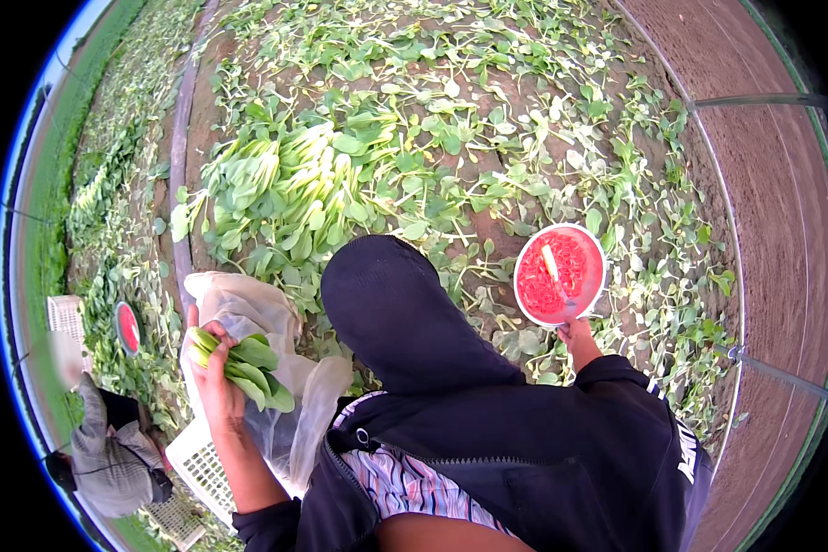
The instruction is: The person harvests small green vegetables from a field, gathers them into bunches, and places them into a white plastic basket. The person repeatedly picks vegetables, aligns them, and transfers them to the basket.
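My left hand (215, 359) is closed around a small bunch of leafy greens (252, 369), pale stems toward the fingers and leaves to the right, above a translucent plastic bag (248, 303). On the right, my right hand (576, 332) touches the near rim of a round bowl (597, 241); its fingertips are partly hidden, so its grip is unclear. Many red rubber bands (545, 290) fill the bowl, with a pale-handled knife (550, 263) lying on them. Cut greens (310, 172) lie piled on the ground ahead, stems together.
A white plastic crate (203, 469) stands below the bag. At the far left, a co-worker (114, 455) bends near another crate (65, 317) and a second bowl of red bands (128, 328). Loose leaves cover the soil, and a pale hose (721, 186) runs along the right.
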